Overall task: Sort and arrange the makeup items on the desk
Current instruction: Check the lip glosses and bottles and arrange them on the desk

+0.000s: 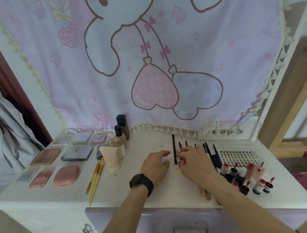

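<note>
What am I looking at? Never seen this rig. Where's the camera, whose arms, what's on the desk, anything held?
No robot here: a person sorts makeup with bare hands. The one picture comes from a wide-angle camera worn on the head, looking forward and down, hence the arms entering from below. On the white desk: palettes and a pink compact at the left, yellow-handled brushes, a pink tube, foundation bottles at the back, a row of pencils and thin brushes in the middle, a lash tray and small bottles at the right. The left hand, with a dark watch, rests flat beside a black pencil. The right hand lies over the pencil row, fingers curled; whether it grips one is hidden.
</note>
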Demonstrator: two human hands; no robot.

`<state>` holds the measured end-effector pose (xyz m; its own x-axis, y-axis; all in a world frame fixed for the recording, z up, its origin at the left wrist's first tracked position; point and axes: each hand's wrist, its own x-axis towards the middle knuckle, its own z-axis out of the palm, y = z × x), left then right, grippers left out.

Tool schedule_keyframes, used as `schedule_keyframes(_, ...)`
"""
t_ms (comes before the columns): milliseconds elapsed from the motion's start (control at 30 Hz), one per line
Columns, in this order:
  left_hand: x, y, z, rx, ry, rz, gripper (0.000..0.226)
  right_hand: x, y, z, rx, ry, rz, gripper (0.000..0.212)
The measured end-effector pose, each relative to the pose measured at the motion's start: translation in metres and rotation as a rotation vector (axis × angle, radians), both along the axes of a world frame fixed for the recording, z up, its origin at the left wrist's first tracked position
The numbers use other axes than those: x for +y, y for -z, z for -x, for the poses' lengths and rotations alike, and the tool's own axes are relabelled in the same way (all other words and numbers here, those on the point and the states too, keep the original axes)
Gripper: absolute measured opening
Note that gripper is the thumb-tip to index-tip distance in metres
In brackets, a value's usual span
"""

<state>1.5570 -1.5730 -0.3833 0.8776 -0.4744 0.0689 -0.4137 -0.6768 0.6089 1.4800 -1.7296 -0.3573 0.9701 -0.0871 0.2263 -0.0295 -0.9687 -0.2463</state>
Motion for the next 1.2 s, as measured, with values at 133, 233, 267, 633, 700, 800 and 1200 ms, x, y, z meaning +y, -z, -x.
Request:
schedule_keyframes(133, 0.027, -0.003, 0.030, -0.048, -0.031, 0.012, 0.040, 0.019, -0.001, 0.031, -0.033, -0.021, -0.115, 0.039)
schedule_keyframes(233, 0.051, -0.002, 0.058, -0.090, -0.098, 0.068, 0.036, 0.037, 0.006, 0.056, -0.048, -0.052, -0.182, 0.040)
schedule_keyframes(267, 0.060, -0.001, 0.065, -0.103, -0.126, 0.087, 0.035, 0.044, 0.011, 0.063, -0.055, -0.062, -0.200, 0.040)
schedule_keyframes(633, 0.128, -0.011, 0.086, -0.116, -0.610, 0.535, 0.034, 0.089, 0.063, 0.081, -0.012, -0.139, 0.048, 0.057)
schedule_keyframes(700, 0.134, -0.017, 0.076, -0.099, -0.664, 0.602, 0.045, 0.091, 0.067, 0.084, -0.055, -0.134, 0.069, 0.058)
schedule_keyframes(800, 0.139, -0.026, 0.058, -0.068, -0.645, 0.577, 0.065, 0.091, 0.072, 0.082, -0.093, -0.125, 0.068, 0.057)
schedule_keyframes(1200, 0.144, -0.040, 0.017, -0.120, -0.510, 0.434, 0.026, 0.089, 0.083, 0.079, -0.143, -0.115, 0.075, 0.057)
